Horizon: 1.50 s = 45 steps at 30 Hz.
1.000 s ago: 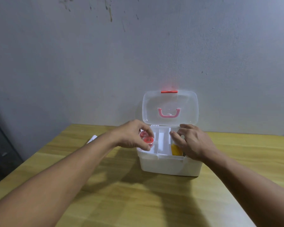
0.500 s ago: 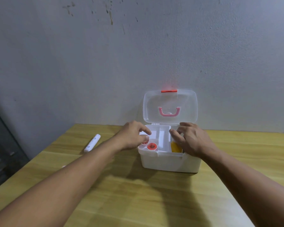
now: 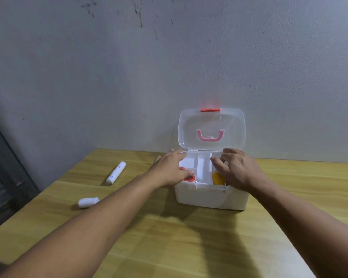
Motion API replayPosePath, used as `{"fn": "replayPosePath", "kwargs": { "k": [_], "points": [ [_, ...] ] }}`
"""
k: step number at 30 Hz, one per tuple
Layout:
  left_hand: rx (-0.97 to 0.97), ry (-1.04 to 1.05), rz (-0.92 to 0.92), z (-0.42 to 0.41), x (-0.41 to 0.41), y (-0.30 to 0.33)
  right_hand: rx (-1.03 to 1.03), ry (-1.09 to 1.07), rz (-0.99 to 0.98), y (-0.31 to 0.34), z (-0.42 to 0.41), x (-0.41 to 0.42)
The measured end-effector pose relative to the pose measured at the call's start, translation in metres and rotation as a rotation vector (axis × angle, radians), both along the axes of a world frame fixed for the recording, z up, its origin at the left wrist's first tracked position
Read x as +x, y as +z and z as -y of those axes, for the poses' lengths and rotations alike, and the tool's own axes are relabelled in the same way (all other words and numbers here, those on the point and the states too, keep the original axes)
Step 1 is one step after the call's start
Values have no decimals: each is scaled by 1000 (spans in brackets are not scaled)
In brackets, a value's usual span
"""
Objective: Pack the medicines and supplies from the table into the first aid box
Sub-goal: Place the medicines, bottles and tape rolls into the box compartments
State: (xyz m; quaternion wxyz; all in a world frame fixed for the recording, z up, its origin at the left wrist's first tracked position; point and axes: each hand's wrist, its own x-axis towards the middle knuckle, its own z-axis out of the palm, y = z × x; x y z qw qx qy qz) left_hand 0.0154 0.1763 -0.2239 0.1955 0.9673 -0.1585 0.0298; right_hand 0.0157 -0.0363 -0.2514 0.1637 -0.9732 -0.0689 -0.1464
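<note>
wooden table by a grey wall

on the wooden table [image 3: 189, 247], the left hand [image 3: 170, 169] lies spread over red-capped items [image 3: 190, 178]; the right hand [image 3: 236, 169], fingers loosely curled and gripping nothing, rests in the open first aid box [image 3: 209, 197]. two white rolls [image 3: 116, 175] lie well left.

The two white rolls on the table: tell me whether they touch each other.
Apart. The head view shows the long white tube lying farther back and the short gauze roll nearer, with bare wooden table plainly between them.
</note>
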Motion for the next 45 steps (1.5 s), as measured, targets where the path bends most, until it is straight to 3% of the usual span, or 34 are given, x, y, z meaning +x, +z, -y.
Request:
{"fn": "replayPosePath", "kwargs": {
  "k": [3, 7, 13, 18, 21, 33, 41, 45],
  "points": [
    [-130, 36, -25, -7, 3, -2, 5, -5, 13, 1, -1, -2],
    [-323, 248, 20, -30, 2, -9, 28, 6, 25, 1, -1, -2],
    [-73, 518, 26, -105, -7, -28, 2, 13, 65, -5, 2, 6],
    [239, 496, -141, -160, -27, -34, 19, 46, 66, -2, 3, 4],
    [276, 504, -194, -182, -30, -43, 27, 52, 56, -2, 3, 3],
    [-22, 552, 35, -172, -6, -48, 26, 51, 65, 0, 1, 0],
    [-132, 624, -51, -155, 31, -50, -7, 40, 81, 0, 0, -2],
    [-170, 668, -6, -146, 37, -56, -17, 24, 61, 2, -1, -2]
  ]
}}
